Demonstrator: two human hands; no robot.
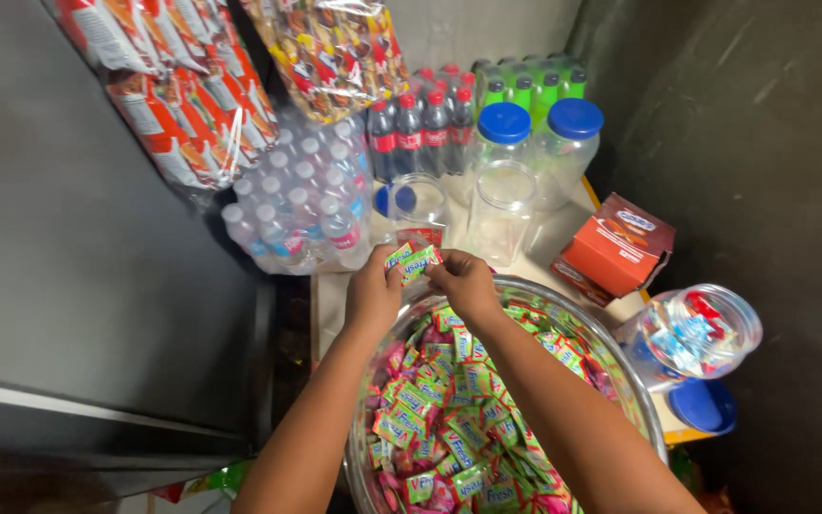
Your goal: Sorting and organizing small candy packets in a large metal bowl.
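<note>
A large steel bowl (636, 381) in front of me is heaped with small green and pink wrapped candies (449, 419). Both my hands are raised over its far rim. My left hand (374, 288) pinches a small stack of green candy packets (412, 261) by their left end. My right hand (464, 283) holds the same packets from the right. Just beyond the packets stands an open clear jar (418, 210) with a few candies at its bottom.
A second open clear jar (503, 211) and two blue-lidded jars (563, 143) stand behind. Dark soda bottles (420, 133), green bottles (525, 88), a water bottle pack (302, 195), an orange box (618, 246), a tipped jar of sweets (701, 333) and hanging snack bags (183, 86) surround them.
</note>
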